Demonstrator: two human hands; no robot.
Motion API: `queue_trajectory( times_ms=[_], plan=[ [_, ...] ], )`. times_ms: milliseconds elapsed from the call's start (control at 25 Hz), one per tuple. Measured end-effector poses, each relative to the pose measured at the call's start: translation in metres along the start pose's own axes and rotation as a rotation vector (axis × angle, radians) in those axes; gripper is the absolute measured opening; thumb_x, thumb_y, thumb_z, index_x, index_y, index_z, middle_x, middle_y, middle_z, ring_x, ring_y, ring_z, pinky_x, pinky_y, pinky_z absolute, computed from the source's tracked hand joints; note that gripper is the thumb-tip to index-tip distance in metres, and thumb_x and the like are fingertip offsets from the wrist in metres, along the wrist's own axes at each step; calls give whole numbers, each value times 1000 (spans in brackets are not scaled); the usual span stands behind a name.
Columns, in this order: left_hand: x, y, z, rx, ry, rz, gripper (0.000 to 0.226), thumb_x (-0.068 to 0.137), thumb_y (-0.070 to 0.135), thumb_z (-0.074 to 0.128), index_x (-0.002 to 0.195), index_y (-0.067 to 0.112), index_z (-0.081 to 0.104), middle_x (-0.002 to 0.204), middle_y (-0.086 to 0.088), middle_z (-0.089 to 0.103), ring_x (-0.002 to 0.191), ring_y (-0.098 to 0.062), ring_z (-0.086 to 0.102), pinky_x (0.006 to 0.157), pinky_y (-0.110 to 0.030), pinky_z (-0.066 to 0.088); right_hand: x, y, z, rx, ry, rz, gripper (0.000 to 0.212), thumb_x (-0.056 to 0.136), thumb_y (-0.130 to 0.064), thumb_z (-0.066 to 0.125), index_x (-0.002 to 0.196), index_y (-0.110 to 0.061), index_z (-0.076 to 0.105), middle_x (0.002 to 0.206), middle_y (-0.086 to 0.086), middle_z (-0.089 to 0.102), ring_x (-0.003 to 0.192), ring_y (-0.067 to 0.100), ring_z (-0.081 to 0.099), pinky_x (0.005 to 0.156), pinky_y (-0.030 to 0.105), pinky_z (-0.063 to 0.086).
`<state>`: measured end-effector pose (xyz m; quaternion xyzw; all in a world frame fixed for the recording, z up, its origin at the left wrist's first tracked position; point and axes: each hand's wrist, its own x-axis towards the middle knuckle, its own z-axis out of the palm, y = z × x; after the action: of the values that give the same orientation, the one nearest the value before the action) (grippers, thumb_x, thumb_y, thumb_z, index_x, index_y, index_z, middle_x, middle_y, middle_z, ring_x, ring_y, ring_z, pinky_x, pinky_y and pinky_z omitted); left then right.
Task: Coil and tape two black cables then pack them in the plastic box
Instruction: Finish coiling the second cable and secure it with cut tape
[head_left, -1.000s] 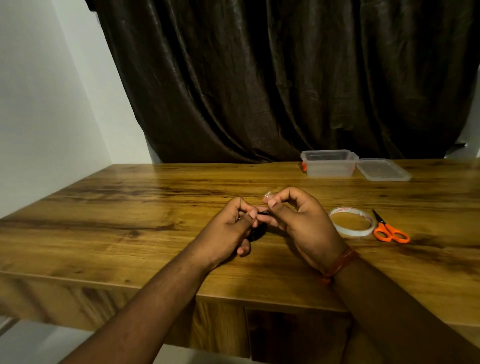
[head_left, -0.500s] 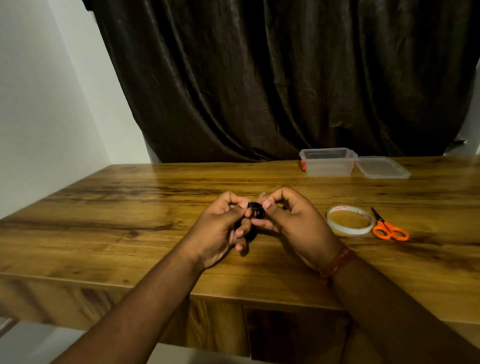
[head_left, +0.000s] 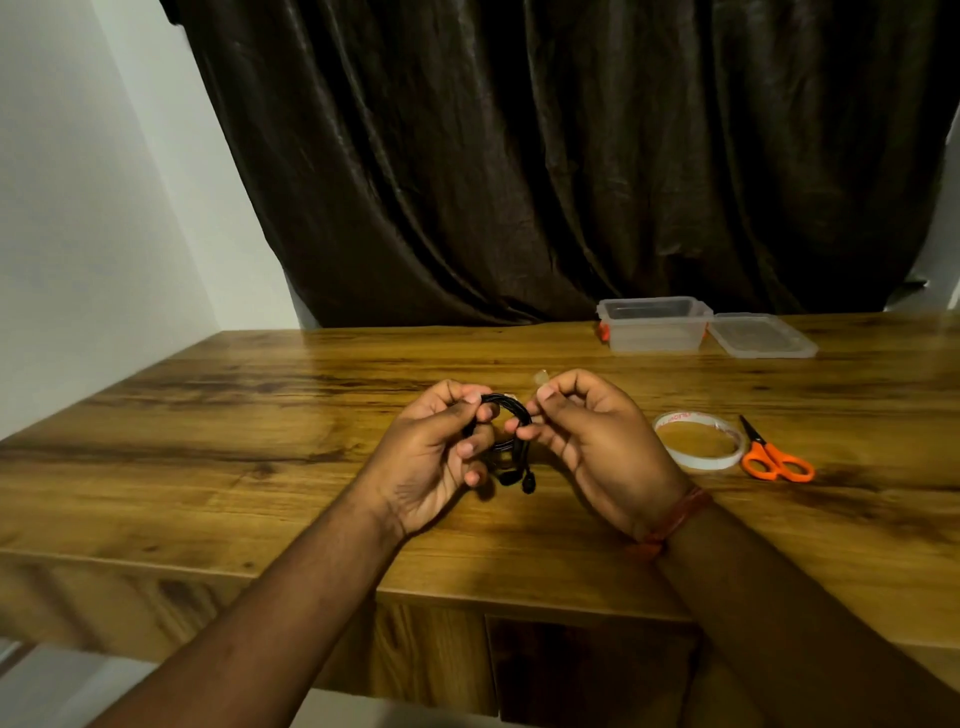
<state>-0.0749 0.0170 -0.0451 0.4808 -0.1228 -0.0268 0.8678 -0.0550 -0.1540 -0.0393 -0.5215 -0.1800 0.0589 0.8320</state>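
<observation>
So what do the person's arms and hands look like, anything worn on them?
Both forearms are bare, with no sleeves in view and no gloves. The left hand shows nothing worn: no watch, band or ring visible. The right hand has a reddish-orange thread band wrapped around its wrist. No rings show on its fingers either.

cable coil (head_left: 511, 415) partly hidden by hands, tape roll (head_left: 698, 440) lettering unreadable

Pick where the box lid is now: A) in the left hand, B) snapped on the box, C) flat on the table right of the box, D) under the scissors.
C: the lid lies flat on the table just right of the open box.
</observation>
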Motion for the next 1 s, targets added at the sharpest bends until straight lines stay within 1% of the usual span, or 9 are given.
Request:
queue_trajectory(
  times_ms=[120,320,480,520,600,680,760,880,1000],
  plan=[
    [2,-1,3,63,37,15,10,97,5,45,105,8,51,77,-5,54,48,-6,46,34,-19,41,0,-3,-1,59,40,21,13,98,1,45,88,-3,53,79,10,59,74,24,71,70,24,57],
    [1,-2,6,115,65,16,11,99,2,42,104,8,49,76,-5,54,50,-7,46,36,-19,38,-1,-5,-1,81,79,37,13,98,2,45,89,-3,54,80,10,56,72,24,71,76,26,57],
    [1,0,1,40,44,21,12,98,2,41,103,10,48,80,-5,53,47,-4,39,35,-15,34,0,-1,-2,28,21,28,11,98,-1,47,91,-3,55,89,14,60,87,31,68,75,28,59],
    [1,1,-1,16,45,26,12,98,3,41,102,11,48,81,-6,53,46,-4,39,34,-15,34,0,0,-2,5,-4,27,10,98,-3,47,92,-4,55,92,14,62,88,30,68,74,28,60],
    [2,1,-3,14,53,36,12,99,2,40,101,11,47,80,-6,54,45,-3,38,34,-14,33,-2,-1,-2,-29,-33,20,9,98,-4,48,93,-4,55,96,11,66,82,21,69,70,28,59],
    [2,-2,-2,108,59,34,11,101,3,38,100,11,46,71,-4,54,43,-4,37,35,-15,31,-3,-1,-2,-87,-37,-19,8,98,-7,49,93,-5,55,105,9,67,76,16,69,69,30,58],
    [1,-6,0,269,44,27,8,102,8,41,98,12,46,65,-3,48,42,-5,34,37,-19,29,-3,1,-1,-139,-64,-67,7,97,-9,51,94,-4,55,112,6,65,74,20,68,72,35,57],
    [-1,-13,3,423,-15,30,6,102,13,43,96,15,45,59,3,51,41,-6,34,44,-24,26,-3,6,2,-218,-46,-140,9,97,-8,51,94,1,53,106,9,65,86,20,71,80,35,59],
    [-1,-15,5,463,-27,35,4,102,10,42,98,12,43,59,5,56,42,-5,35,42,-23,28,1,8,-3,-344,54,-186,14,98,-10,52,94,3,54,101,22,67,91,21,72,86,36,58]
  ],
)
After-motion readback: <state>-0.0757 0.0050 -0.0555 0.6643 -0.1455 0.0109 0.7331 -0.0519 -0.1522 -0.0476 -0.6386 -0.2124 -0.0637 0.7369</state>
